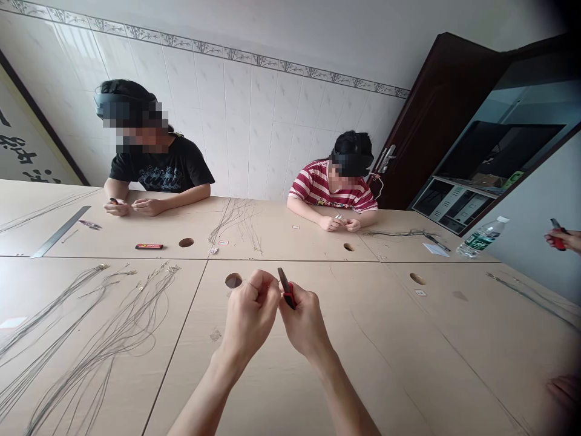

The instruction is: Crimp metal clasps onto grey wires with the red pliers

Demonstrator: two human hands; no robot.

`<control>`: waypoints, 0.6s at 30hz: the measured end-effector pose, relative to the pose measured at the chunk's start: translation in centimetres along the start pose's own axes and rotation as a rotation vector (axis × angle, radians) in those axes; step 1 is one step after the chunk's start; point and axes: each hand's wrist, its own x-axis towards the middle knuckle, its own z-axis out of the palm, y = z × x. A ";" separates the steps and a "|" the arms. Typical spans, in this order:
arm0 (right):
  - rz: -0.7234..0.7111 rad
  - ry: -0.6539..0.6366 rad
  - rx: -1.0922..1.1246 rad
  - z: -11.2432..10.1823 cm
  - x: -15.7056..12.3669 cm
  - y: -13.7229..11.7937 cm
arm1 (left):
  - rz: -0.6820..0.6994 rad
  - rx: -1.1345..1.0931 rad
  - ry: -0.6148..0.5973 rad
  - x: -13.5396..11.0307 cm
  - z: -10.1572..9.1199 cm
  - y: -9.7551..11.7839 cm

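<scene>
Just above the middle of the table, my two hands meet. My right hand (305, 312) is closed around small red-handled pliers (287, 289), whose dark jaws point up and slightly left. Beside it, my left hand (252, 309) is closed in a pinch, its fingertips almost touching the pliers. What those fingers hold is too small and hidden to make out. A thin wire (367, 339) curves across the tabletop right of my right hand.
Bundles of thin grey wires (122, 321) lie at left, with more wires (236, 218) further back. A steel ruler (61, 231), a red-and-black box (149, 246) and a water bottle (483, 237) rest on the table (272, 387). Two people sit opposite; another person's hand (563, 237) holds a tool at right.
</scene>
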 end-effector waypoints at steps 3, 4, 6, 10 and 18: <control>-0.036 0.017 0.003 -0.2 0.0 -0.1 | -0.021 -0.056 -0.078 0.0 -0.3 0.3; -0.052 0.022 0.000 -0.3 0.0 -0.1 | -0.033 -0.087 -0.109 0.0 -0.4 0.4; -0.073 0.031 -0.008 -0.4 -0.1 -0.1 | -0.054 -0.152 -0.163 0.2 -0.6 0.5; -0.088 0.034 -0.023 -0.5 -0.1 -0.1 | -0.081 -0.199 -0.259 0.3 -0.7 0.3; -0.049 0.018 -0.032 -1.0 -0.2 0.4 | -0.092 -0.197 -0.380 0.2 -1.2 -0.9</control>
